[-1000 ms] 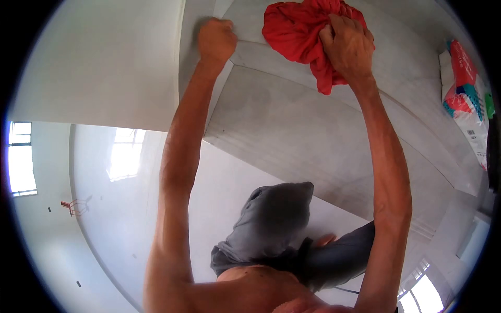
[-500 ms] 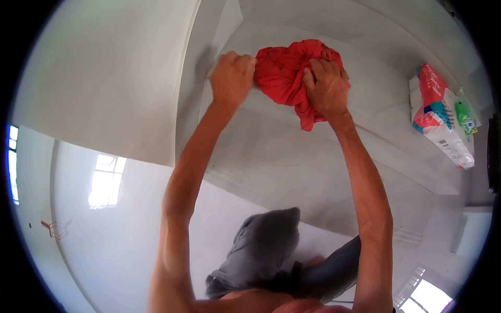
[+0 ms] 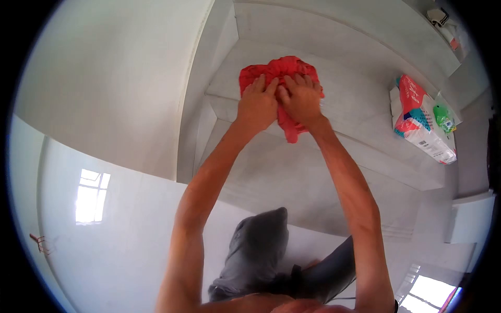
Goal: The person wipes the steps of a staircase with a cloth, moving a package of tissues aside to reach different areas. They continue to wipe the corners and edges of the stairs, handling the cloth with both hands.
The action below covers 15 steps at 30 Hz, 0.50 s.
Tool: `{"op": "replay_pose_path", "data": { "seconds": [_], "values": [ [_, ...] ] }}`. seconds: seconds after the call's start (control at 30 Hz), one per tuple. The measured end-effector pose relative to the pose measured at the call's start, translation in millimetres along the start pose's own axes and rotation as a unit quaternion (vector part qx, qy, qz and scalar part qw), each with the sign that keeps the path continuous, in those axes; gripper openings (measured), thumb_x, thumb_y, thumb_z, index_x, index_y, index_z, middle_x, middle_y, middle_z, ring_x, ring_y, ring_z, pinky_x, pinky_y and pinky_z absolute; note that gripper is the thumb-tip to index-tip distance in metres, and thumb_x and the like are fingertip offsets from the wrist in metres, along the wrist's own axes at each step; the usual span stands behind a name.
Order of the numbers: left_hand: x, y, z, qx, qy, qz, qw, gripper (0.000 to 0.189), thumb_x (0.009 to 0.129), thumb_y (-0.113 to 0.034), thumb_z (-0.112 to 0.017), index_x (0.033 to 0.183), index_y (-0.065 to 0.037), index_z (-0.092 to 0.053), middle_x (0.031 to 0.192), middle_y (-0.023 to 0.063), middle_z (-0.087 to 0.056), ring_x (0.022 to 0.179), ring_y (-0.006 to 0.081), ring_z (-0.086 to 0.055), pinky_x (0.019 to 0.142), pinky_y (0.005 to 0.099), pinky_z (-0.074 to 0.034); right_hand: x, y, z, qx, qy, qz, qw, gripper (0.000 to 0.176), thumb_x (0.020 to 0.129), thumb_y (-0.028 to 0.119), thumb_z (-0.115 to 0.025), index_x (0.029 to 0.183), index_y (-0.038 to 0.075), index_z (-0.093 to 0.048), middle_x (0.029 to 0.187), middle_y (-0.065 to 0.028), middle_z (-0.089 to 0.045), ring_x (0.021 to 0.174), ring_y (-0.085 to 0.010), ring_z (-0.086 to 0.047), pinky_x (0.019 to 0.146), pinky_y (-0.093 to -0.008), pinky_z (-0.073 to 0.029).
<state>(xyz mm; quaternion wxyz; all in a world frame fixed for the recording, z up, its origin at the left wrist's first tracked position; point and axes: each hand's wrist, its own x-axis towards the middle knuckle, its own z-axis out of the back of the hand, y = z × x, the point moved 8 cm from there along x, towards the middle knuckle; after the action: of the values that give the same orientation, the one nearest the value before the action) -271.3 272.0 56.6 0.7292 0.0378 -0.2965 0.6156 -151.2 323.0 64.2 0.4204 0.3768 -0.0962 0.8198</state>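
A bunched red cloth point(image 3: 288, 65) lies on the grey-white ledge, with one end hanging toward its front edge. My left hand point(image 3: 258, 107) rests on the cloth's left part, fingers apart and stretched over the fabric. Close beside it, my right hand point(image 3: 302, 101) presses on the right part, its fingers bent into the folds and gripping the cloth. The fabric under both palms is hidden.
To the right on the ledge lies a red and white plastic-wrapped pack point(image 3: 417, 117), with a green item point(image 3: 443, 117) on it. A large white panel point(image 3: 109, 78) stands at the left. My bent knee in grey trousers point(image 3: 255, 242) is below.
My left hand has moved right from beside the red cloth onto it. My right hand and the cloth appear lower and farther left. The view has also shifted.
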Motion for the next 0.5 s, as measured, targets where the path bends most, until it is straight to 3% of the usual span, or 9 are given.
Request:
{"op": "replay_pose_path", "data": {
  "seconds": [0.1, 0.23, 0.27, 0.33, 0.43, 0.5],
  "values": [
    [0, 46, 10, 0.002, 0.002, 0.055, 0.998, 0.053, 0.095, -0.014, -0.059, 0.147, -0.004, -0.056, 0.152, 0.0331, -0.048, 0.137, 0.0454, -0.052, 0.116, 0.0503, -0.041, 22, 32, -33, 0.039, 0.014, 0.022, 0.999, 0.029, 0.092, 0.033, -0.064, 0.106, 0.009, -0.073, 0.107, -0.0135, -0.069, 0.109, -0.0388, -0.058, 0.088, -0.0586, -0.041],
    [2, 103, 16, 0.018, -0.038, 0.073, 0.996, 0.056, 0.092, -0.009, -0.060, 0.146, 0.003, -0.053, 0.151, 0.0348, -0.047, 0.134, 0.0489, -0.053, 0.112, 0.0533, -0.043, 48, 75, -67, 0.025, -0.008, 0.057, 0.998, 0.029, 0.092, 0.035, -0.066, 0.108, 0.012, -0.070, 0.111, -0.0118, -0.069, 0.108, -0.0364, -0.059, 0.088, -0.0570, -0.043],
    [7, 110, 14, 0.020, -0.030, 0.083, 0.996, 0.056, 0.092, -0.010, -0.060, 0.146, 0.003, -0.053, 0.151, 0.0348, -0.047, 0.133, 0.0492, -0.053, 0.112, 0.0531, -0.044, 57, 77, -80, 0.027, 0.027, 0.050, 0.998, 0.030, 0.092, 0.037, -0.065, 0.108, 0.012, -0.071, 0.112, -0.0120, -0.069, 0.109, -0.0357, -0.060, 0.090, -0.0566, -0.043],
    [26, 121, 10, 0.028, -0.025, 0.111, 0.993, 0.058, 0.092, -0.011, -0.061, 0.147, 0.003, -0.052, 0.151, 0.0348, -0.047, 0.131, 0.0500, -0.055, 0.111, 0.0527, -0.045, 82, 60, -103, 0.044, 0.049, 0.050, 0.997, 0.034, 0.093, 0.041, -0.063, 0.106, 0.012, -0.073, 0.113, -0.0127, -0.070, 0.111, -0.0347, -0.061, 0.094, -0.0570, -0.042],
    [60, 103, -1, 0.167, -0.003, 0.012, 0.986, 0.059, 0.093, -0.015, -0.061, 0.150, 0.000, -0.050, 0.150, 0.0354, -0.047, 0.128, 0.0502, -0.056, 0.109, 0.0527, -0.047, 106, 28, -131, 0.075, 0.043, 0.044, 0.995, 0.040, 0.093, 0.046, -0.059, 0.102, 0.010, -0.075, 0.113, -0.0136, -0.071, 0.112, -0.0338, -0.063, 0.100, -0.0589, -0.040],
    [88, 125, -24, 0.106, -0.005, 0.037, 0.994, 0.058, 0.094, -0.018, -0.060, 0.149, -0.001, -0.052, 0.150, 0.0354, -0.047, 0.128, 0.0501, -0.056, 0.107, 0.0531, -0.047, 112, 1, -133, 0.055, 0.078, 0.005, 0.995, 0.042, 0.094, 0.047, -0.058, 0.102, 0.010, -0.076, 0.115, -0.0130, -0.072, 0.114, -0.0329, -0.063, 0.102, -0.0593, -0.040]
  ]
}}
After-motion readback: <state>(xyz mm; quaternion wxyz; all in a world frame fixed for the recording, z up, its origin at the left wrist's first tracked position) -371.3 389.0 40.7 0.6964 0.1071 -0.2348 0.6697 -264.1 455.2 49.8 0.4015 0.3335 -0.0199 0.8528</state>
